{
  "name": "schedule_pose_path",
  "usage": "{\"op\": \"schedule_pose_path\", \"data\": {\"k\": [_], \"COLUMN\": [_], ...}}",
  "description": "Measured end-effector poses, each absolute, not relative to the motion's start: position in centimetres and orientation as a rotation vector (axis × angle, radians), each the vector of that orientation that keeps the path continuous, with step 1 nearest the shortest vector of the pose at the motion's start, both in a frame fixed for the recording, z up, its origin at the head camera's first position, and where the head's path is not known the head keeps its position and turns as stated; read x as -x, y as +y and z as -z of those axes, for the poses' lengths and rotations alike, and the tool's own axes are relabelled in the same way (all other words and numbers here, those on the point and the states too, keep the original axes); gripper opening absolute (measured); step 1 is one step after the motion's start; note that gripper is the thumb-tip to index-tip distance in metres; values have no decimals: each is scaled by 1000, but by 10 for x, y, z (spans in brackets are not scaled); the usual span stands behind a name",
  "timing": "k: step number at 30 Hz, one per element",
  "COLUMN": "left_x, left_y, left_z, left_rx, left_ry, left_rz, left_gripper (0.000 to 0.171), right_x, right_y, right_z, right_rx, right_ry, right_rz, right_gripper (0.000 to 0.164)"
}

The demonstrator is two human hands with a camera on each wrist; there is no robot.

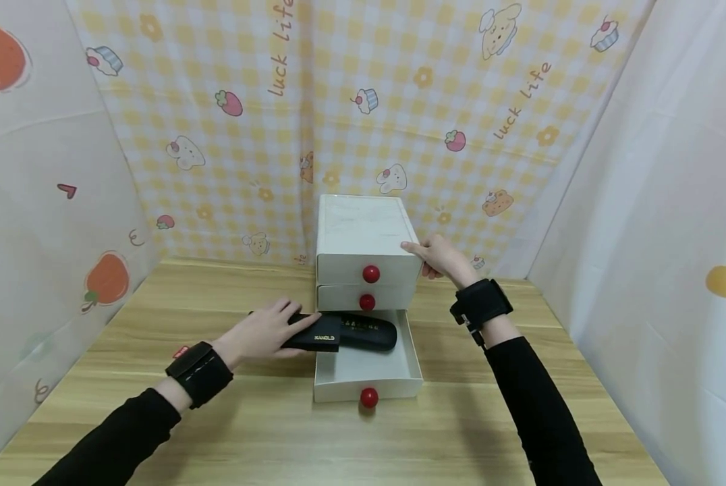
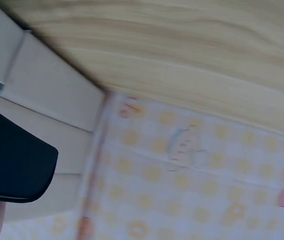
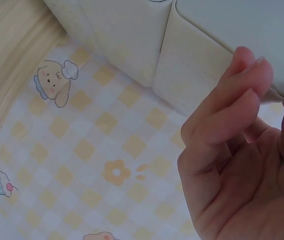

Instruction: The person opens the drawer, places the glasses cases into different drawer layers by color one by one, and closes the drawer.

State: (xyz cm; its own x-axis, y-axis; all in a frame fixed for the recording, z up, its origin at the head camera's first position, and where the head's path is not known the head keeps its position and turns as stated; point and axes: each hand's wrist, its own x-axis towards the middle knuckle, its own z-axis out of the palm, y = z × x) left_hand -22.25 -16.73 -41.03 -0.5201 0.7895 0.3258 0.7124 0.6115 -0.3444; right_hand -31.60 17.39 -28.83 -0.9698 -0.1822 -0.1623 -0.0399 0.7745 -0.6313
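Note:
A white drawer cabinet with red round knobs stands against the back cloth, its bottom drawer pulled out. Inside that drawer lies a black glasses case with rounded ends and gold lettering. My left hand holds a second black case, gold-lettered on its side, across the drawer's left edge. In the left wrist view the rounded end of a black case appears beside the thumb. At the cabinet's front right top corner, my right hand grips, thumb on top and curled fingers at the side.
The upper two drawers, with red knobs, are closed. A wood-grain table lies beneath everything. Patterned cloth hangs behind, and white cloth walls stand at both sides.

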Motion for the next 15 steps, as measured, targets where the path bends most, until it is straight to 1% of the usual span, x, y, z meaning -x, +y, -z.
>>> {"op": "schedule_pose_path", "data": {"k": [15], "left_x": [224], "left_y": [-102], "left_z": [423], "left_rx": [1296], "left_ry": [-2449], "left_rz": [-374], "left_gripper": [63], "right_x": [315], "right_y": [174], "right_z": [287], "right_rx": [164], "right_ry": [2738], "right_rz": [1004], "right_gripper": [52]}}
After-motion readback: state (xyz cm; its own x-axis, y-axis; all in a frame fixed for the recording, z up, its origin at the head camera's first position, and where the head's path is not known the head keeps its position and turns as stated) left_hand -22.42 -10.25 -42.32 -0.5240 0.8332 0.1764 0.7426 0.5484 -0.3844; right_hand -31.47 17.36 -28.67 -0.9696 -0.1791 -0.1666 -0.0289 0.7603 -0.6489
